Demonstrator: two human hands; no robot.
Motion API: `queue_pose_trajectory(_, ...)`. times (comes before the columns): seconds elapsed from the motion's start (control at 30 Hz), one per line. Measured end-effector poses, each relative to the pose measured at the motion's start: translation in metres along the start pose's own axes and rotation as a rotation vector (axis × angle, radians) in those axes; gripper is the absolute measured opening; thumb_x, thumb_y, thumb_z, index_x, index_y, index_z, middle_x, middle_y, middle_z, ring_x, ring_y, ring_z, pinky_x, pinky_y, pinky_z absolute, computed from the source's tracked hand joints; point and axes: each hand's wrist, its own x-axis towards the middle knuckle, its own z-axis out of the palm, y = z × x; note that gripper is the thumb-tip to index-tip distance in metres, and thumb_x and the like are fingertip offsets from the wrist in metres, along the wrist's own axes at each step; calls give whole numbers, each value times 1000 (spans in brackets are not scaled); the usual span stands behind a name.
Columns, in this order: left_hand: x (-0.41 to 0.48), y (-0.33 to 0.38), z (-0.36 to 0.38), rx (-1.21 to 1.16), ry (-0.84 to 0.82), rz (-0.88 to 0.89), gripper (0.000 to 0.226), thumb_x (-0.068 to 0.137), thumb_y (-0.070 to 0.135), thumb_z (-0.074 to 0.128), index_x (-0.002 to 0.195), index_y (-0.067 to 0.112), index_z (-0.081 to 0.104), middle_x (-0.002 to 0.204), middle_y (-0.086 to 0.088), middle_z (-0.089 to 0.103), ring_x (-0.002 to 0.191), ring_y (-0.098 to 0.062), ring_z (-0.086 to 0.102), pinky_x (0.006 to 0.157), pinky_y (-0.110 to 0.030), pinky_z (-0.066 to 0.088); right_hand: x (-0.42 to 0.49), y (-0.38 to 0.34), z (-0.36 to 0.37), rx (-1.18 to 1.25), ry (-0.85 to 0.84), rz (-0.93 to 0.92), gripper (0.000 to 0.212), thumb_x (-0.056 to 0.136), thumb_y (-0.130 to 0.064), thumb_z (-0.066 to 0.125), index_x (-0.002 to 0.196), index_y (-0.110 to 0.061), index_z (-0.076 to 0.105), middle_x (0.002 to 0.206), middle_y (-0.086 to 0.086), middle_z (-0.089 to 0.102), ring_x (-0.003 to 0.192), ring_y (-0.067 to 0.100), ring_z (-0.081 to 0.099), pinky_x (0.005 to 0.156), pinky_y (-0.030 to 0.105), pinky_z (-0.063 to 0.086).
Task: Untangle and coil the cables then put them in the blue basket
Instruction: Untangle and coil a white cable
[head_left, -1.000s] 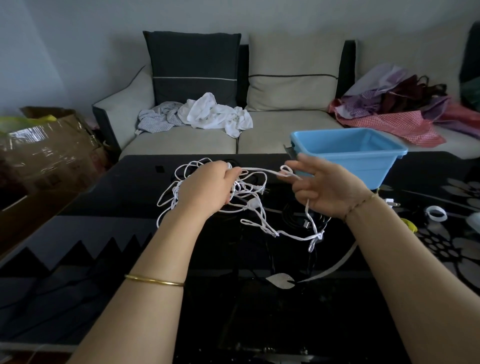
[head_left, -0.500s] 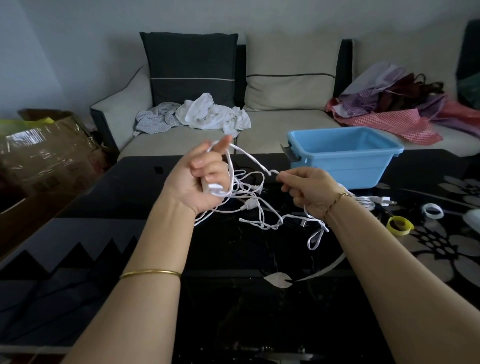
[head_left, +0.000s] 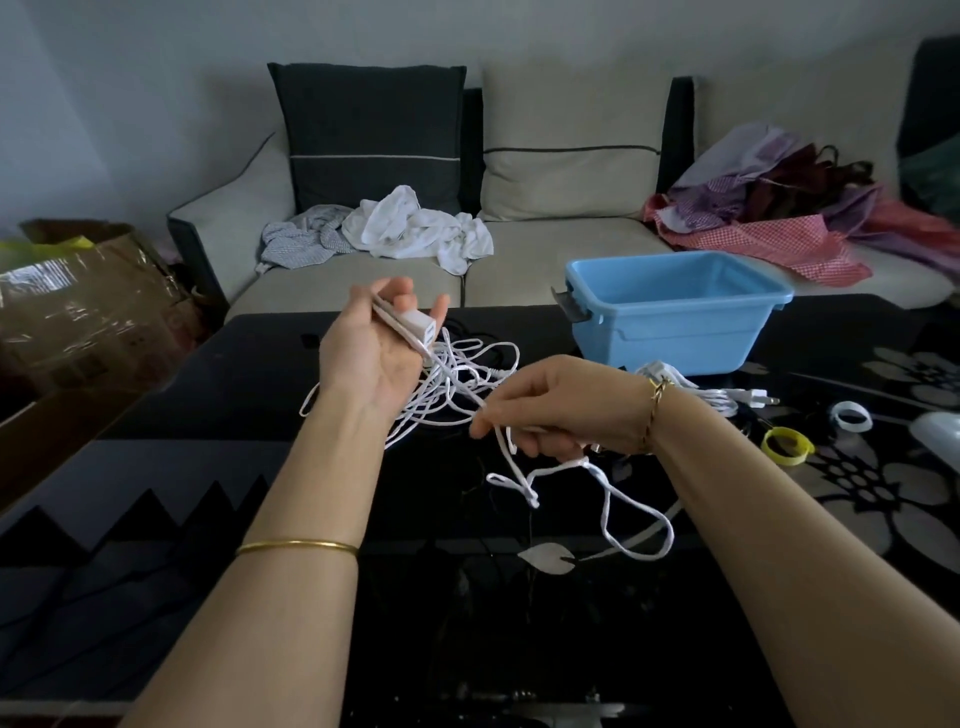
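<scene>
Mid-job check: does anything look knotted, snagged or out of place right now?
The white cable is a loose tangle between the left hand and right hand, with a knot in the loop hanging below. A second cable lies beside the blue basket, not in it.

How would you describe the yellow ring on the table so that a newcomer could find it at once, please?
Find the blue basket on the black table. To its right and nearer the camera lie two small rings. The yellow ring is the nearer one; its neighbour is a white ring.
</scene>
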Motion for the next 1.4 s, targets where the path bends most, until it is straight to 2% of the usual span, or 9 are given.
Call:
queue_pose_trajectory(0.13, -7, -11, 10, 399, 39, 150, 19, 104, 22, 37, 92, 15, 50, 61, 1, 67, 53, -5, 56, 83, -47, 51, -4, -12, 5, -154, -58, -15, 18, 89, -8, 60, 105, -13, 68, 56, 4, 59, 37, 5, 45, 42, 15, 38)
queue_pose_trajectory(0.27, -21, -21, 12, 1059, -170, 419, 26, 104, 18, 31, 109, 30, 53, 78, 1, 69, 65, -5, 56, 71, -26, 46, -5, -17, 8, -169, -88, -29, 23, 88, 0, 56, 103, -15, 66, 63, 5, 66, 49, 10, 58, 49, 16, 45)
queue_pose_trajectory(0.37, -24, -25, 7, 1474, -377, 460, 39, 103, 18, 35, 142, 17, 40, 84, -3, 64, 72, -9, 57, 71, -22, 43, -6, -17, 1, -174, 180, -74, 17, 84, 1, 59, 85, -12, 69, 55, 0, 61, 45, 4, 54, 50, 14, 46)
queue_pose_trajectory(0.5, -26, -25, 8, 1847, -415, 398, 26, 101, 27, 36, 116, 14, 54, 79, 2, 67, 68, -7, 56, 74, -32, 44, -2, -9, -10, -426, 563, -138, 20, 78, -10, 66, 69, -27, 66, 58, -9, 61, 59, 4, 54, 65, 25, 47)
queue_pose_trajectory(0.73, -29, -15, 10, 1892, -498, 216, 41, 93, 43, 50, 64, 14, 52, 42, 7, 54, 42, -6, 47, 63, -34, 46, -6, 2, -24, -502, 853, -197, 9, 78, -15, 69, 86, -15, 75, 86, 6, 70, 90, 23, 59, 82, 41, 46)
queue_pose_trajectory(0.83, -27, -11, 5, 1799, -449, 109, 38, 97, 39, 45, 76, 12, 61, 38, 5, 50, 34, -9, 41, 51, -28, 41, -4, 9, -25, -386, 835, -176, 10, 84, -14, 66, 87, -14, 75, 86, 8, 71, 83, 20, 63, 81, 36, 48)
queue_pose_trajectory(1.13, -16, -4, 7, 1232, -14, 132, 38, 100, 29, 42, 79, 8, 65, 36, 6, 43, 32, -9, 35, 43, -25, 36, 9, 34, -26, 280, 519, 83, 17, 92, -7, 55, 95, -18, 67, 47, -4, 55, 31, 2, 37, 38, 16, 42)
queue_pose_trajectory(1.27, -8, 21, 7, 907, 319, 289, 39, 101, 30, 42, 68, 14, 55, 37, 9, 44, 31, -4, 36, 35, -21, 31, 0, 54, -28, 111, 279, 394, 15, 95, -7, 51, 97, -7, 66, 50, 7, 54, 32, 8, 46, 40, 20, 47)
queue_pose_trajectory(1.4, -8, 28, 8, 929, 326, 269, 38, 100, 29, 41, 66, 16, 51, 37, 10, 43, 31, -4, 36, 34, -17, 32, -3, 55, -22, -346, 36, 483, 12, 91, -10, 56, 91, -13, 67, 63, 4, 64, 53, 13, 61, 64, 27, 53)
